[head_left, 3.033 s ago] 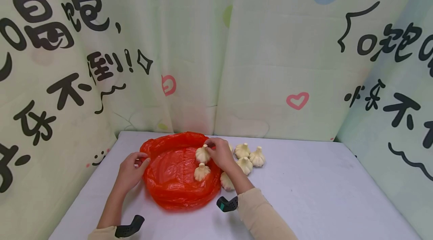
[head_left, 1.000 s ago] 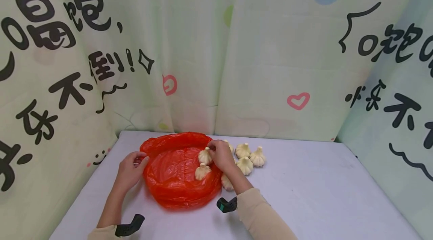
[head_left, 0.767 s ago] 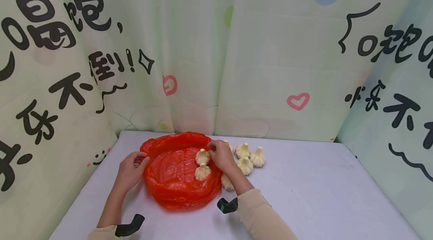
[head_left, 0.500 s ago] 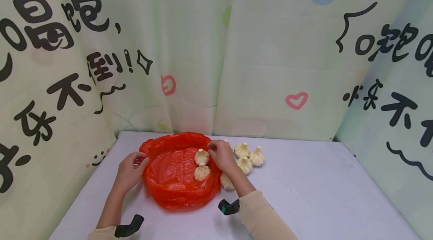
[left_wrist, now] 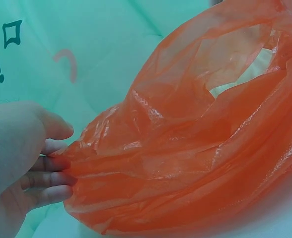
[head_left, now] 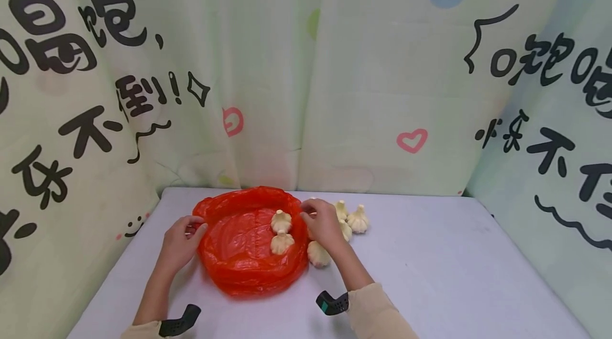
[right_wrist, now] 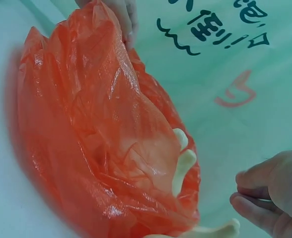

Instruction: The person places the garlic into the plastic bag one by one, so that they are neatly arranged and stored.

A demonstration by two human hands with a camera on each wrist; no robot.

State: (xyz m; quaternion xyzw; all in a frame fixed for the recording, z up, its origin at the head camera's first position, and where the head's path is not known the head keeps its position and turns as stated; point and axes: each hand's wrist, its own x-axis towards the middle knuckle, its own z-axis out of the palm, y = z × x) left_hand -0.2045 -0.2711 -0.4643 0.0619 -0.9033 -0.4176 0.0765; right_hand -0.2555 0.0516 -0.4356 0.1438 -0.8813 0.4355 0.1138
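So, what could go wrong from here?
Two garlic bulbs sit together toward the right side inside the red bag, so their weight might drag it over that way.
The red bag looks thin and crumpled; if the left grip lets its left edge slip, the opening could sag.
The right grip is close to the loose garlic bulbs on the table, so a careless sweep might send one rolling.

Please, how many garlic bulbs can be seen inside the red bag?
2. The far garlic bulb and the near garlic bulb lie one behind the other toward the right side of the red bag. More could be hidden there.
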